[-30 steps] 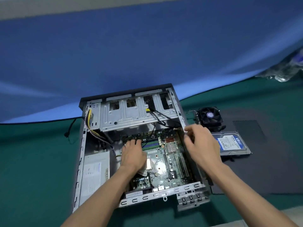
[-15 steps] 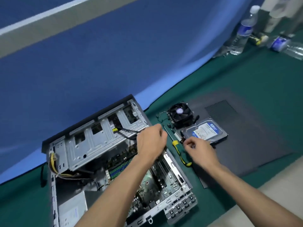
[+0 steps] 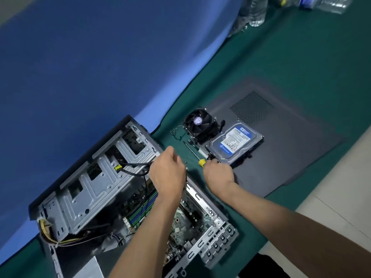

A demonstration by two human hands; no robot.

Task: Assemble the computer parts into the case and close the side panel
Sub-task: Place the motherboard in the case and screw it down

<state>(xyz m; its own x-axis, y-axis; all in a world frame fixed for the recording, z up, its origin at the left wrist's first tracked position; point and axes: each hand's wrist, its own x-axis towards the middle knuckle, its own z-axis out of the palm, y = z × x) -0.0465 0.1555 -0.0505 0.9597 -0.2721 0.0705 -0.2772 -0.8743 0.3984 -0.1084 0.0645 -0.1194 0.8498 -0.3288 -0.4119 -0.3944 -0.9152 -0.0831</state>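
Note:
The open grey computer case lies on the green cloth, with the motherboard inside it. My left hand hovers over the case's right edge with its fingers curled down; its fingertips are hidden. To its right, my right hand grips the handle of a screwdriver; the yellow collar and the shaft stick out toward the far left. Beyond lie the cooler fan, the blue-labelled hard drive and the dark side panel.
Small screws lie on the cloth between my hands. Yellow and black cables run through the case's left end. Plastic bottles stand at the far right. A blue backdrop rises behind the case, and pale floor shows at the right.
My view has swung right. My left hand left the motherboard and rose to the case's right edge. My right hand moved off the case to the screwdriver handle.

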